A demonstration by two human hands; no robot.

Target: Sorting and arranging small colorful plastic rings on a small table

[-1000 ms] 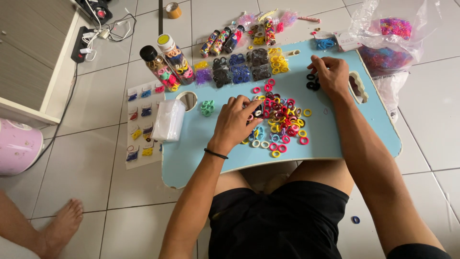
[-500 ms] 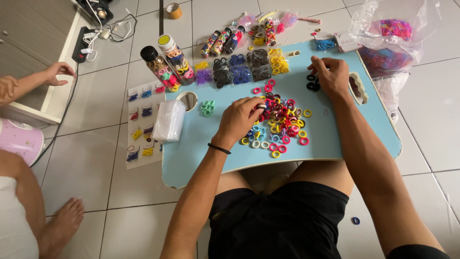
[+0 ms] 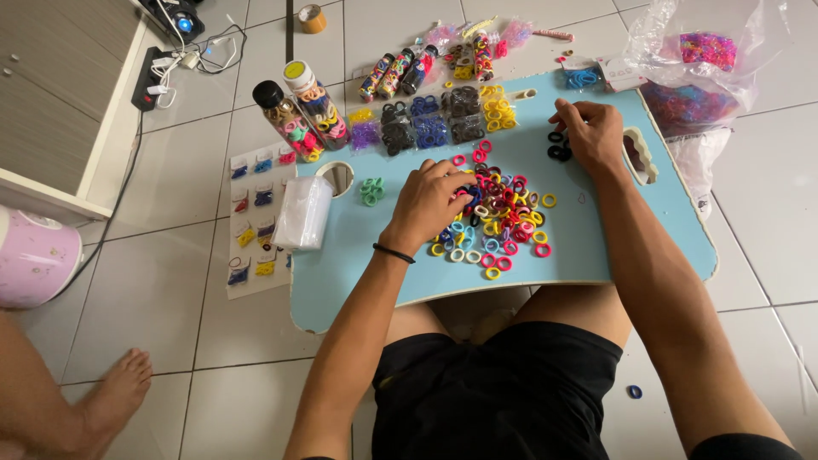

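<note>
Sitting over a light blue desk (image 3: pixel 613 247), a person sorts small hair ties. Their lap is under it. At the middle lies a big pile of colourful ties (image 3: pixel 503 217). The left hand (image 3: pixel 430 200) rests on the pile's 9 o'clock edge, fingers curled and pinching into it; which tie it holds I cannot tell. It is the nearer hand to the pile. The right hand (image 3: pixel 592 136) sits at 1 o'clock from the pile, fingertips pressed together beside a few black ties (image 3: pixel 558 146).
</note>
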